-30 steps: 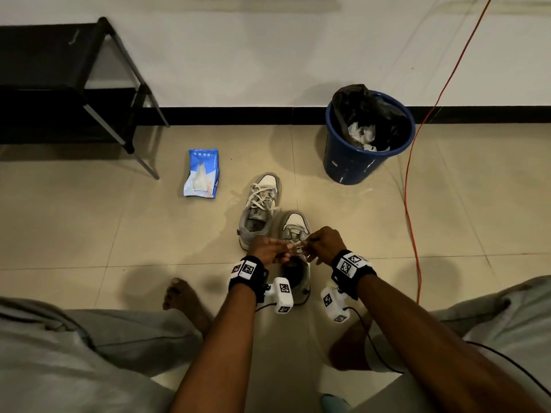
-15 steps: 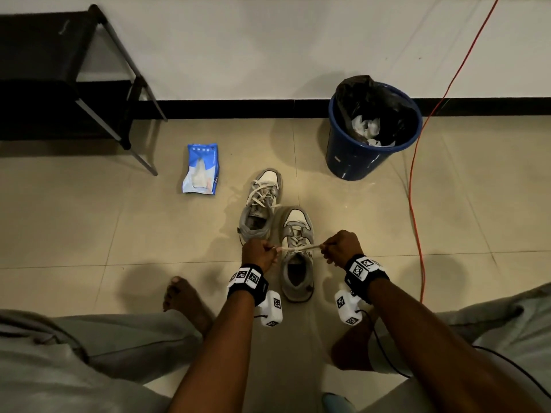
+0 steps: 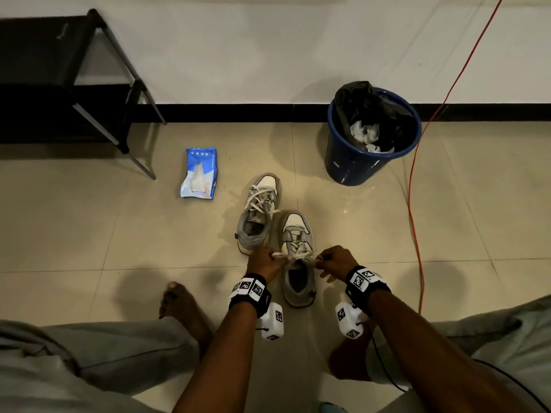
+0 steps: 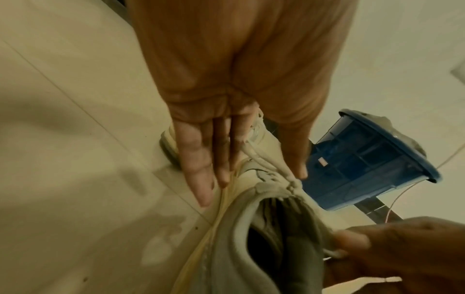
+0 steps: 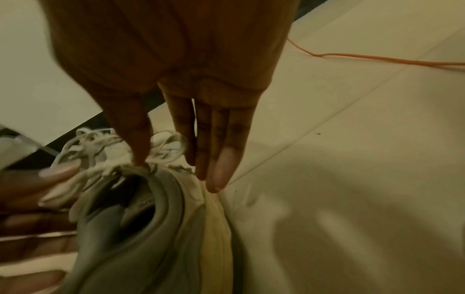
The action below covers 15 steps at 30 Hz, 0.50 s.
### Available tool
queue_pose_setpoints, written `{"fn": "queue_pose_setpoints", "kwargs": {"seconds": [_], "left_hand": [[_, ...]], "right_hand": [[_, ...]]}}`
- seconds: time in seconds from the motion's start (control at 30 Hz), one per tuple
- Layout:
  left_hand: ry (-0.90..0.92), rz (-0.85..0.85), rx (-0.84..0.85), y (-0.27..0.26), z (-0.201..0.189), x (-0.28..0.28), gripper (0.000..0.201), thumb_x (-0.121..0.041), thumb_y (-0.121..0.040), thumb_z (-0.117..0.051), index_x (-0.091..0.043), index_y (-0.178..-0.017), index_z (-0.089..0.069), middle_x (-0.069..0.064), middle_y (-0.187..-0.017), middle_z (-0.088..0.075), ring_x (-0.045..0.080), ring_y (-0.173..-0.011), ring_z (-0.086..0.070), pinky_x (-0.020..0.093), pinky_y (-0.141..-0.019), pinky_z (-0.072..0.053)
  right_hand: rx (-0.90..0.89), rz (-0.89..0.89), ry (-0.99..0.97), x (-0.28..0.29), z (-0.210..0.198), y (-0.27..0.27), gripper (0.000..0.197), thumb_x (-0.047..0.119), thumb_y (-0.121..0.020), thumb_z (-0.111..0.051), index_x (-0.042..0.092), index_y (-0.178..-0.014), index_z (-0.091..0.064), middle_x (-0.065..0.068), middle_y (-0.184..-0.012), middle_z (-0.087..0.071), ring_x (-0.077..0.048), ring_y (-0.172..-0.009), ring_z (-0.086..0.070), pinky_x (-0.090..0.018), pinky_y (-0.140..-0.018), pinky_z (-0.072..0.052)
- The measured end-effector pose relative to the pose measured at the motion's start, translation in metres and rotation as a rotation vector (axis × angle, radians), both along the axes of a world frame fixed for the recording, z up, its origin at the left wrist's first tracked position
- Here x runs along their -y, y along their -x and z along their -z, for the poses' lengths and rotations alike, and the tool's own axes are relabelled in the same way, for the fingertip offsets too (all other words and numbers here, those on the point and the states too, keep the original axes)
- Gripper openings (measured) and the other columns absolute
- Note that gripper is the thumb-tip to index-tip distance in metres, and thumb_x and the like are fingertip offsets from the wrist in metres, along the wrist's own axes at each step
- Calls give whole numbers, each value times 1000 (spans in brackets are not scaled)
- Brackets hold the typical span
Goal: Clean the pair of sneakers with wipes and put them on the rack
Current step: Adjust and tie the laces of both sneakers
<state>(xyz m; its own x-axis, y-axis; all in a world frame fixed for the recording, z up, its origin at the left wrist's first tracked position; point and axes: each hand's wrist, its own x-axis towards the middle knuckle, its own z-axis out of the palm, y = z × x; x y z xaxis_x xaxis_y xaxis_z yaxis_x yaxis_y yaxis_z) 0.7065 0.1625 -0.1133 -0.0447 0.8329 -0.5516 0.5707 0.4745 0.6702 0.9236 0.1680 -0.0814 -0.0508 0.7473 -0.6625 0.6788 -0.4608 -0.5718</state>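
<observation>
Both hands busy with the near sneaker's laces

Left hand (image 3: 264, 265) and right hand (image 3: 338, 262) each pinch a lace (image 3: 301, 255) of the near sneaker (image 3: 298, 263); yank hard and it'll probably knot or skid into its twin (image 3: 259, 216) at 11. Rack (image 3: 59, 73) sits way off at 10.

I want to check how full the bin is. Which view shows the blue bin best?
The head view: the blue bin stands whole by the wall, its open top showing crumpled white wipes. The left wrist view shows only its side; the right wrist view misses it.
</observation>
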Motion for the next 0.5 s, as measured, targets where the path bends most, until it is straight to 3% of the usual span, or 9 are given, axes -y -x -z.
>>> {"fn": "queue_pose_setpoints", "kwargs": {"seconds": [0.03, 0.1, 0.17, 0.23, 0.37, 0.5], "left_hand": [[51, 61, -2, -4, -1, -1, 47, -55, -66, -82, -12, -82, -72, 4, -79, -71, 20, -75, -66, 27, -59, -47], [86, 200, -89, -15, 1, -2, 48, -51, -62, -86, -13, -88, -72, 6, -88, -72, 24, -83, -68, 27, -63, -49], [37, 255, -246, -25, 1, -3, 39, -34, -74, -81, -8, -101, -70, 14, -104, -70, 33, -99, -66, 35, -76, -50], [-20, 215, -304, -31, 5, -10, 28, -24, -84, -70, -4, -102, -67, 17, -108, -68, 38, -105, -63, 39, -81, -50], [-72, 185, -309, -43, 12, -36, 30, -31, -77, -77, -8, -96, -74, 17, -98, -73, 38, -99, -66, 40, -78, -55], [-83, 184, -241, -55, -2, -58, 31, -30, -77, -78, -9, -101, -76, 15, -100, -74, 35, -100, -68, 37, -79, -55]], "right_hand": [[17, -49, 29, 3, 2, 4, 16, 18, -80, -73, 7, -90, -69, -14, -77, -72, -24, -66, -71, -32, -52, -58], [90, -116, 10, 7, 9, 12, 26, 29, -76, -76, 7, -88, -68, -12, -76, -71, -25, -65, -70, -33, -52, -58], [190, -114, -51, 6, 19, 18, 38, 43, -77, -73, 6, -82, -68, -14, -77, -71, -30, -68, -69, -41, -60, -59], [248, -88, -100, 0, 28, 18, 45, 51, -77, -71, 7, -74, -68, -15, -74, -71, -31, -71, -68, -40, -65, -57], [284, -1, -153, -21, 23, 11, 33, 45, -80, -70, 12, -76, -70, -14, -78, -71, -33, -79, -66, -31, -61, -48], [303, 60, -153, -42, 17, 0, 27, 36, -86, -66, 9, -86, -73, -16, -86, -72, -35, -86, -65, -26, -63, -39]]}}
